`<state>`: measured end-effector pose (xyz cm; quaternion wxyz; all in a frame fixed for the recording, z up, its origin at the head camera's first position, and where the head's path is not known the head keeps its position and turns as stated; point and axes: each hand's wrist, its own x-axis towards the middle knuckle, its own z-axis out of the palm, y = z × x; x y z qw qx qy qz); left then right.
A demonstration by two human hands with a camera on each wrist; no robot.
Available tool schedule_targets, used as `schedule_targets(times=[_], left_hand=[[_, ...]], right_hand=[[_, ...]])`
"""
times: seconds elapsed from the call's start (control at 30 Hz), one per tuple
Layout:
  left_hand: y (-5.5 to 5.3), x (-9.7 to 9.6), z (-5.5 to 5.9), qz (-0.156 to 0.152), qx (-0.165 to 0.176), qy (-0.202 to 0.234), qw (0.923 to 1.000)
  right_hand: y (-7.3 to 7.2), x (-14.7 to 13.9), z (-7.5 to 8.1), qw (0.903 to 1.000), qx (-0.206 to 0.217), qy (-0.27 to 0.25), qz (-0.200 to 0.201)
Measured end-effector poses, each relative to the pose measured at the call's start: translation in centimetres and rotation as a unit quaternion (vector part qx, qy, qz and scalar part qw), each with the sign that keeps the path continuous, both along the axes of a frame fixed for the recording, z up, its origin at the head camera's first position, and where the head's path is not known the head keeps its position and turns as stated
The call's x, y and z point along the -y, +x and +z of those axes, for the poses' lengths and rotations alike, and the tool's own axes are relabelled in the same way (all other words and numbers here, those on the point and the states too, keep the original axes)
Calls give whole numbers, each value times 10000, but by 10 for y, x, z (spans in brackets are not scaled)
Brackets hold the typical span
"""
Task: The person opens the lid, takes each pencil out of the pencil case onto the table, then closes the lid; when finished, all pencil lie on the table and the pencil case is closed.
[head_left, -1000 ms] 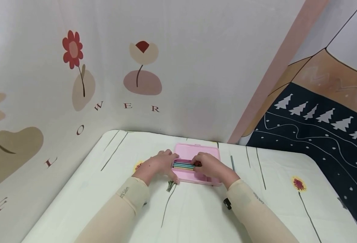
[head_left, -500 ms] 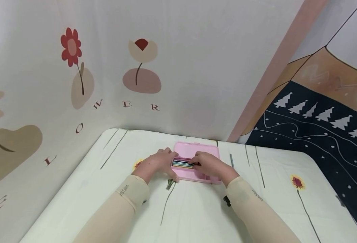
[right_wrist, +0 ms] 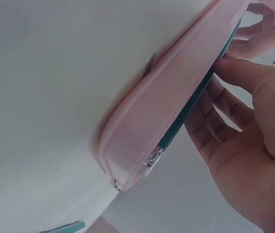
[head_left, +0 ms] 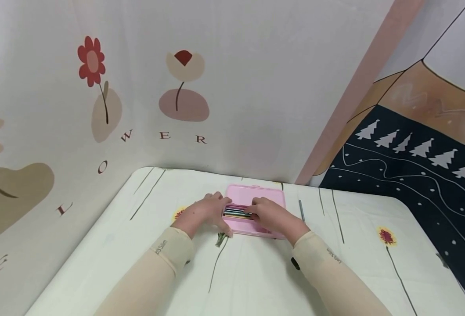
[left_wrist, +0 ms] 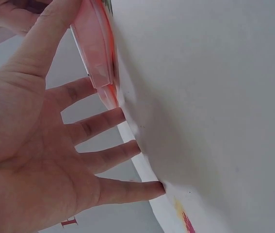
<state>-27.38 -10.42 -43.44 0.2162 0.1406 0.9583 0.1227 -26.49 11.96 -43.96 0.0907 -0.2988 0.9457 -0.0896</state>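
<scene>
A pink pencil case (head_left: 242,193) lies open on the table, its lid folded back to the far side. Several coloured pencils (head_left: 234,213) lie side by side in its tray. At the case's left end, my left hand (head_left: 207,213) has its thumb on the near side and its fingers spread straight; in the left wrist view the fingertips reach the tablecloth. My right hand (head_left: 269,213) is over the tray's right part. In the right wrist view its thumb and fingers pinch a dark green pencil (right_wrist: 190,104) with a metal ferrule and white eraser, lying along the case's rim.
A teal pencil (head_left: 302,211) lies on the white tablecloth (head_left: 256,281) to the right of the case. Flowers are printed on the cloth. A pale wall hanging (head_left: 256,87) rises behind the table, and a dark panel with printed trees (head_left: 398,171) is at right.
My right hand has shifted slightly left over the tray, and the pencils there show in a slightly different arrangement. My left hand stays at the case's left end.
</scene>
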Motion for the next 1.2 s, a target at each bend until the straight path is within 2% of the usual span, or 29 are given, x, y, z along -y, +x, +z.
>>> schedule_targets(times=[0.23,0.63,0.8,1.0,1.2], left_hand=[[0,0,0,31,7,25,10000],[0,-2,0,94,-52,-2,9999],[1,-2,-1,107,-60,-47,9999],[1,-2,-1,115,-75,-29,9999],[1,-1,-1,107,-70,27,9999]], right_hand=[[3,-2,0,9997,-193,145,-92],[10,-14,10,9948,-253,22,-988],[9,-25,11,9911,-180,-72,-1313],[8,-44,12,9901,-135,-269,-1370],[5,-63,15,9809,287,-755,-1770]])
